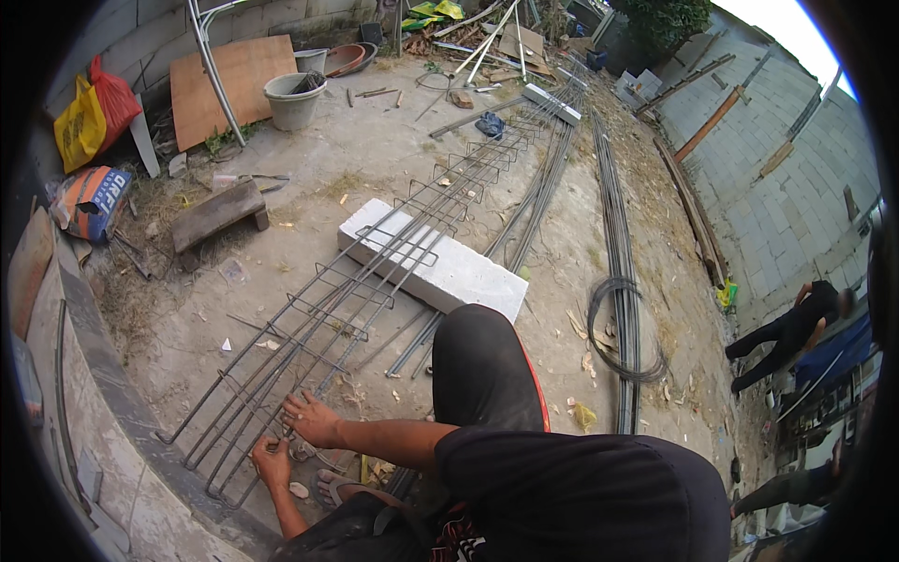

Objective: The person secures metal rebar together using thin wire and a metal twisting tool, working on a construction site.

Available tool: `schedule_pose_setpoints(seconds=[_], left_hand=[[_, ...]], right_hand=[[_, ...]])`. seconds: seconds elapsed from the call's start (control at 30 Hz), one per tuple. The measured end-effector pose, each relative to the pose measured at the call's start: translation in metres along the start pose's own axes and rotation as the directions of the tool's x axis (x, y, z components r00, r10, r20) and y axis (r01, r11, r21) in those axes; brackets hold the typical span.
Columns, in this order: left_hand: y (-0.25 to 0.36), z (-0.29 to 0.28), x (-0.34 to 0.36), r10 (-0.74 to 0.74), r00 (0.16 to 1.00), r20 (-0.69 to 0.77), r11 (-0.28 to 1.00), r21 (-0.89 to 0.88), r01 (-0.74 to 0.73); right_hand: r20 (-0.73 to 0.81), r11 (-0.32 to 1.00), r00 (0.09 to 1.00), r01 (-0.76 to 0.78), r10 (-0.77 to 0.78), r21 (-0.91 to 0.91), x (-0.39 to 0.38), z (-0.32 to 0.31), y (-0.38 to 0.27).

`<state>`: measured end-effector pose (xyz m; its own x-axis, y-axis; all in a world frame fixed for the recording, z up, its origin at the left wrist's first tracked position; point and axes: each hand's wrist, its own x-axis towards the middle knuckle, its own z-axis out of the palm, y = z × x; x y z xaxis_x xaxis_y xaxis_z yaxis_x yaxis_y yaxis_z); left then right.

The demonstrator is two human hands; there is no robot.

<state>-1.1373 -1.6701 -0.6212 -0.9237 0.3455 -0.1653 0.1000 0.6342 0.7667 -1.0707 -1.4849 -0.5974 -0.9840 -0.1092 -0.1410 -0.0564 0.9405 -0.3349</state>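
Note:
A long rebar cage (323,314) of thin steel bars and rectangular stirrups runs from the near left to the far end of the yard. Part of it rests on a white block (440,267). At its near end, my right hand (314,419) curls its fingers over a bar beside a stirrup. Just below, my left hand (272,461) is closed at the outer bar, thumb and fingers pinched together. What sits in that pinch is too small to make out. My bent knee (482,361) stands to the right of the cage.
Straight rebar (613,225) lies to the right, with a coil of wire (626,328) over it. A small wooden bench (220,220), a grey bucket (294,98) and a torn sack (91,201) are on the left. Another person (791,328) bends over at the right.

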Motion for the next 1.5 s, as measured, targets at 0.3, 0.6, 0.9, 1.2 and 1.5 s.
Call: schedule_pose_setpoints(seconds=[0.3, 0.6, 0.9, 1.2, 1.5], left_hand=[[0.001, -0.002, -0.002, 0.010, 1.000, -0.003, 1.000, 0.010, -0.010], [0.002, -0.001, 0.001, -0.008, 0.999, 0.033, 1.000, -0.022, 0.009], [-0.012, -0.007, 0.000, 0.075, 0.995, 0.066, 0.996, -0.054, -0.072], [-0.040, 0.005, 0.014, 0.021, 0.997, 0.076, 1.000, 0.009, -0.022], [-0.070, 0.013, 0.029, -0.078, 0.995, 0.056, 0.992, 0.105, 0.072]], right_hand=[[-0.013, 1.000, 1.000, 0.004, -0.004, -0.013, 0.002, 0.001, -0.004], [-0.150, 1.000, 0.989, 0.000, -0.004, -0.026, 0.003, 0.002, -0.001], [-0.164, 0.997, 0.984, 0.073, -0.068, 0.024, 0.003, -0.013, -0.002], [-0.025, 0.996, 0.997, 0.076, -0.075, 0.036, -0.013, -0.010, -0.004], [0.139, 0.996, 0.986, 0.087, -0.090, 0.030, -0.020, -0.020, -0.024]])
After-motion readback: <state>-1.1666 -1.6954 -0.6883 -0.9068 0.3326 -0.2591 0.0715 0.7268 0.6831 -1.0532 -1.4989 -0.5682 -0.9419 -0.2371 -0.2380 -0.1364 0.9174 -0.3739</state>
